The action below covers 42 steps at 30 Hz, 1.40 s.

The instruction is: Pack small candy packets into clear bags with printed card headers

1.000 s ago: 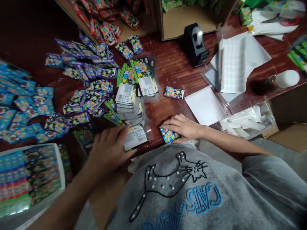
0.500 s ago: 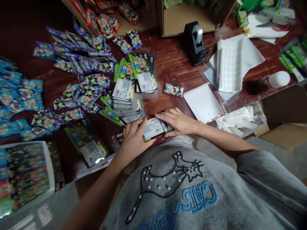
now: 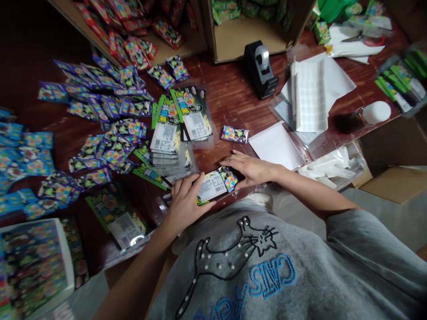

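Note:
A flat black-and-green printed card [image 3: 211, 186] with a white label lies at the table's near edge. My left hand [image 3: 187, 198] is closed around its left end, fingers at the far edge and thumb at the near edge. From the card's right end shows a small colourful snack packet [image 3: 230, 178]. My right hand [image 3: 251, 169] curves round this packet, fingertips at the far side and thumb by its right corner. Whether the packet lies on or inside the card's sleeve I cannot tell. Just beyond lies a loose purple packet [image 3: 234, 134].
Stacked printed cards [image 3: 165, 138] lie beyond my left hand, near a heap of purple packets [image 3: 106, 106]. A black tape dispenser [image 3: 262, 73], label sheets [image 3: 311, 95] and a white-capped bottle [image 3: 376, 112] stand to the right. Cardboard boxes [image 3: 248, 42] line the back.
My right hand has drawn slightly back to the right, so more of the packet shows. The left hand stays on the card. The whole view has shifted a little.

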Each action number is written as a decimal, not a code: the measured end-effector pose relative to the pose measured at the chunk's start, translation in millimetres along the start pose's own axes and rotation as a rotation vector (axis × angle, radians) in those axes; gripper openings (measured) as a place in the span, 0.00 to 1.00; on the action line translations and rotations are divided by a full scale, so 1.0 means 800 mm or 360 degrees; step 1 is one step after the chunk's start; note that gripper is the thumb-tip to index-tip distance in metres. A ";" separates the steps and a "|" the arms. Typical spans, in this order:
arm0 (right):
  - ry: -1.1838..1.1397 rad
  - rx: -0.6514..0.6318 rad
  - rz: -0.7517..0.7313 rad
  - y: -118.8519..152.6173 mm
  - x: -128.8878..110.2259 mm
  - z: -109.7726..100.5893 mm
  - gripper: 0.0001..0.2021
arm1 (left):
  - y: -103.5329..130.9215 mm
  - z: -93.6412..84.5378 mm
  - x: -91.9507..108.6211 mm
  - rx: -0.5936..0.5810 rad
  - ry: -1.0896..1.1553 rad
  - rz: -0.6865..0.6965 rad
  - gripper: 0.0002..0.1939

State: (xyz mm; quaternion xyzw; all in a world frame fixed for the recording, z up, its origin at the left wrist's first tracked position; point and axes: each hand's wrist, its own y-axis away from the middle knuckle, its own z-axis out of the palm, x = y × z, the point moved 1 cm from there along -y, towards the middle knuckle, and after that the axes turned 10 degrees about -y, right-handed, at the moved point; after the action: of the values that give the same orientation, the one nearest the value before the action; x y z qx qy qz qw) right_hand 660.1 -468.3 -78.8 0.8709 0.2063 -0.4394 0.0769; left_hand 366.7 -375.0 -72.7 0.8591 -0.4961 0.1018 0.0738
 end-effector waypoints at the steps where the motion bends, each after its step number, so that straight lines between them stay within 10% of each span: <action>1: -0.0007 0.0014 -0.0015 -0.003 0.003 -0.002 0.49 | -0.001 -0.001 -0.002 -0.0004 0.0004 0.0009 0.45; 14: -0.0001 0.0512 0.0103 -0.003 0.000 -0.018 0.41 | -0.017 -0.007 0.006 0.0101 -0.0006 -0.0252 0.45; 21: -0.0213 0.0158 0.0009 0.001 -0.008 0.002 0.45 | -0.024 0.002 0.014 0.0029 0.0031 -0.0199 0.46; 26: -0.0371 0.0278 0.0077 -0.005 -0.036 0.003 0.59 | -0.025 -0.004 0.012 0.0090 -0.0045 -0.0195 0.50; 30: -0.0016 0.0689 0.0042 -0.014 -0.013 -0.086 0.52 | -0.077 -0.047 -0.026 0.0197 -0.0145 -0.0012 0.47; 34: 0.0478 0.1124 0.0214 -0.066 0.080 -0.251 0.52 | -0.229 -0.111 -0.127 0.0415 -0.0294 0.0070 0.33; 38: 0.0748 0.1070 0.0873 -0.139 0.182 -0.398 0.63 | -0.415 -0.139 -0.216 0.0339 -0.0226 -0.0378 0.47; 42: 0.0919 0.1014 0.1397 -0.198 0.231 -0.481 0.69 | -0.500 -0.128 -0.253 0.0108 -0.0081 -0.0831 0.57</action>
State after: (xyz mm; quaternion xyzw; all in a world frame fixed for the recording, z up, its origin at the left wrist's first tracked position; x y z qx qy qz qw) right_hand 972.5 -149.9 12.7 0.9386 -0.3006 -0.1531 -0.0725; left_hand 604.5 16.3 -33.8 0.9623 -0.2556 0.0741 0.0563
